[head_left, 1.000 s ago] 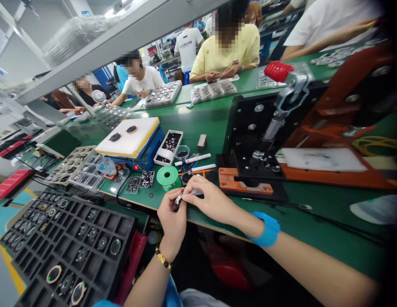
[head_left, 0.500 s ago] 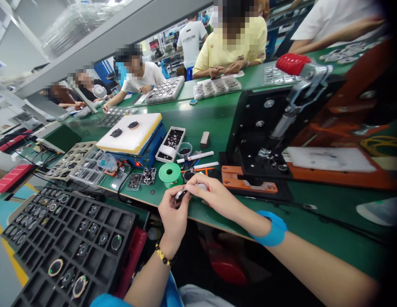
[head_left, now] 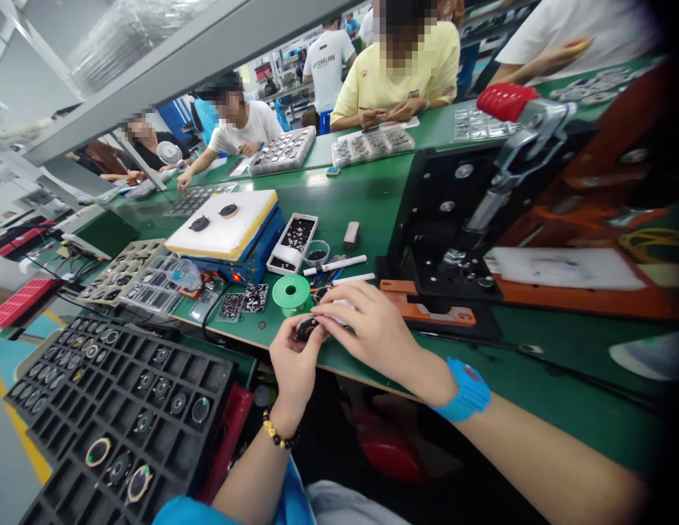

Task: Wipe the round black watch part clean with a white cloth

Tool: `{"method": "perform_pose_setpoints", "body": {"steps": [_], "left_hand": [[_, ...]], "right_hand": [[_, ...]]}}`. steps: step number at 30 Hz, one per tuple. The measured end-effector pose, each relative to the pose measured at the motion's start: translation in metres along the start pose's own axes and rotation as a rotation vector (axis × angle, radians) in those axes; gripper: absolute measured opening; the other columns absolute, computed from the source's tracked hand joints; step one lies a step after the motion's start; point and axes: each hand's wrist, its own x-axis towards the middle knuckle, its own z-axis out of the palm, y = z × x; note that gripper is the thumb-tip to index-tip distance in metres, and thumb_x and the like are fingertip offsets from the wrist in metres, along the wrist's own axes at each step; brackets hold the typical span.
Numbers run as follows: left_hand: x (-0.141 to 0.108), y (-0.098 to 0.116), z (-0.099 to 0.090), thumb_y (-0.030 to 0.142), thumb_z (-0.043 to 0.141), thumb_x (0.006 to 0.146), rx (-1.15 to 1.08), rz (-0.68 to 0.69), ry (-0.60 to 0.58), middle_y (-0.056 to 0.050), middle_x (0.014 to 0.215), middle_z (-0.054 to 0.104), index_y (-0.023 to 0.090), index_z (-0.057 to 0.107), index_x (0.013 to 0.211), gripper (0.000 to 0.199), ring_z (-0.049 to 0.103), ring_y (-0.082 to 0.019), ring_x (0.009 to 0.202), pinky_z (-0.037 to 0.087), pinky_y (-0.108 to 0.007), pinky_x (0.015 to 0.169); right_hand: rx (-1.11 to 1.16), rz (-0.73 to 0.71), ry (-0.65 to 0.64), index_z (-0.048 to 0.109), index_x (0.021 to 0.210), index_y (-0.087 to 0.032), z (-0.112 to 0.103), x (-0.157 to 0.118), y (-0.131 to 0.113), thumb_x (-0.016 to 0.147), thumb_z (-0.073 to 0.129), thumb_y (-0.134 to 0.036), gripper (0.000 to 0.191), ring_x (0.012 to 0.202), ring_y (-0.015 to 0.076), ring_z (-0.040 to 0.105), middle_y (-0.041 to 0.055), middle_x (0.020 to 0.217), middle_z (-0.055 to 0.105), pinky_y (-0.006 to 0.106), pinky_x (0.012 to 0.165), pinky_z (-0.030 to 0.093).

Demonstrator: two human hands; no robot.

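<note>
A round dark watch case (head_left: pixel 306 329) is held above the front edge of the green bench. My left hand (head_left: pixel 293 362) is closed around it, thumb and fingers gripping its rim. From the right, my right hand (head_left: pixel 375 335) reaches over with its fingers bent and close together, the tips at the case's upper edge. Something pale shows partly under those fingers; I cannot make out what it is. Just behind the hands stands a green spool (head_left: pixel 292 293). Two white pen-like sticks (head_left: pixel 339 265) lie beyond my right hand.
A black compartment tray (head_left: pixel 169 423) with round watch parts sits at lower left. A blue box with a white pad (head_left: pixel 224 226) bears two dark discs. On the right stands a black lever press (head_left: pixel 443 219) with a red handle. Co-workers sit across the bench (head_left: pixel 366 189).
My right hand's fingers have straightened and spread over the watch case, where they were pinched before. My left hand has tilted the case so that more of its dark face shows.
</note>
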Motion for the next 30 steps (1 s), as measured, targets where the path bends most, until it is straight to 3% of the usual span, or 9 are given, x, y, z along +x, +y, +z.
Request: {"method": "perform_pose_setpoints", "body": {"steps": [3, 13, 25, 30], "left_hand": [[0.0008, -0.0015, -0.0001, 0.036, 0.084, 0.084, 0.019, 0.008, 0.008, -0.007, 0.095, 0.076, 0.016, 0.075, 0.101, 0.027, 0.072, -0.018, 0.084, 0.06, -0.025, 0.075], [-0.0009, -0.0019, 0.0015, 0.032, 0.08, 0.087, 0.065, 0.018, 0.004, -0.006, 0.097, 0.076, 0.018, 0.076, 0.102, 0.021, 0.072, -0.019, 0.087, 0.059, -0.026, 0.079], [-0.0026, -0.0044, 0.0022, 0.03, 0.079, 0.088, 0.105, 0.029, 0.007, -0.006, 0.099, 0.076, 0.018, 0.076, 0.102, 0.019, 0.071, -0.019, 0.089, 0.058, -0.027, 0.081], [-0.0029, -0.003, 0.0017, 0.034, 0.081, 0.087, 0.087, 0.021, 0.007, -0.007, 0.099, 0.076, 0.018, 0.076, 0.102, 0.023, 0.072, -0.019, 0.088, 0.059, -0.027, 0.081]], "right_hand": [[-0.029, -0.1, -0.035, 0.072, 0.108, -0.018, -0.0004, 0.0, -0.0015, 0.103, 0.058, -0.018, 0.015, 0.1, 0.024, 0.062, 0.0085, 0.105, 0.073, 0.041, 0.088, 0.055], [-0.079, -0.143, -0.032, 0.076, 0.103, -0.018, -0.0034, 0.0011, 0.0014, 0.103, 0.057, -0.019, 0.018, 0.095, 0.023, 0.063, 0.0079, 0.101, 0.075, 0.04, 0.083, 0.056], [-0.12, -0.142, 0.021, 0.075, 0.1, -0.019, -0.0047, -0.0012, 0.0004, 0.101, 0.059, -0.018, 0.016, 0.092, 0.0213, 0.064, 0.0058, 0.098, 0.076, 0.038, 0.08, 0.053], [-0.063, -0.071, -0.006, 0.075, 0.097, -0.022, -0.0037, -0.0015, 0.0021, 0.101, 0.059, -0.02, 0.017, 0.092, 0.0221, 0.065, 0.0059, 0.099, 0.076, 0.04, 0.083, 0.054]]}}
